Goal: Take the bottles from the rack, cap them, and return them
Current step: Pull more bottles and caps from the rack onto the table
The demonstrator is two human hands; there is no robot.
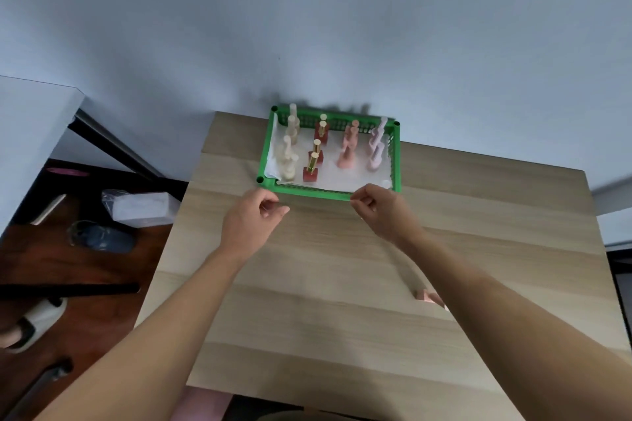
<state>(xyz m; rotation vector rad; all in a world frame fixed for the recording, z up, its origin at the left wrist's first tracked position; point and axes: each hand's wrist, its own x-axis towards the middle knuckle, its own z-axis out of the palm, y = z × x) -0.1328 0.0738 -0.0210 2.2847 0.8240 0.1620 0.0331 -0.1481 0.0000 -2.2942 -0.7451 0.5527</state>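
A green basket (pixel 307 190) serving as the rack stands at the far edge of the wooden table (pixel 325 284). Inside it, on white paper, stand several small bottles in four rows: cream (pixel 289 161), red with gold caps (pixel 312 167), pink (pixel 347 155) and pale lilac (pixel 375 155). My left hand (pixel 253 219) hovers just in front of the basket's near left corner, fingers curled, holding nothing visible. My right hand (pixel 376 208) sits at the basket's near right edge, fingers curled, also with nothing visible in it. A small pink object (pixel 427 296) lies on the table, partly hidden by my right forearm.
A grey-blue wall rises right behind the basket. Left of the table, on a dark wooden floor, lie a wrapped white packet (pixel 140 207), a shoe (pixel 102 237) and black bars. A white surface (pixel 30 120) stands at far left.
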